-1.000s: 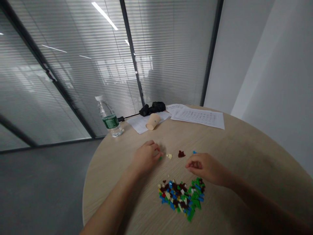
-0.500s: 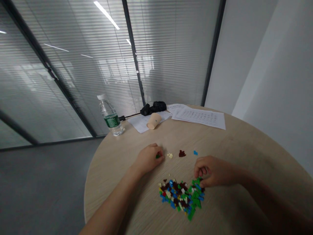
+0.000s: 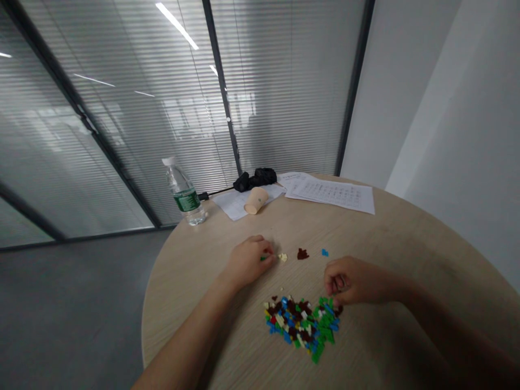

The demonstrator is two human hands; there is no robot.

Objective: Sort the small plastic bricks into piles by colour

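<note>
My left hand rests on the table with its fingers curled, and a bit of green building brick shows between thumb and fingers. Just right of it lies a small group of cream bricks. My right hand hovers at the upper right edge of a mixed brick pile, fingers bent in and thumb low near a dark brown brick. Whatever its fingertips hold is too small to tell. Green bricks make up most of the pile's right side; brown, blue, cream, white, red and yellow ones fill the rest.
Beyond the hands sit a brown brick cluster and some blue bricks. Toward the back stand a water bottle, a paper cup on its side, a black folded object and printed sheets. The table has a curved edge.
My right hand has lifted slightly away from the pile's upper right edge, baring a brown brick there. My left hand has shifted a little to the right, nearer the cream bricks.
</note>
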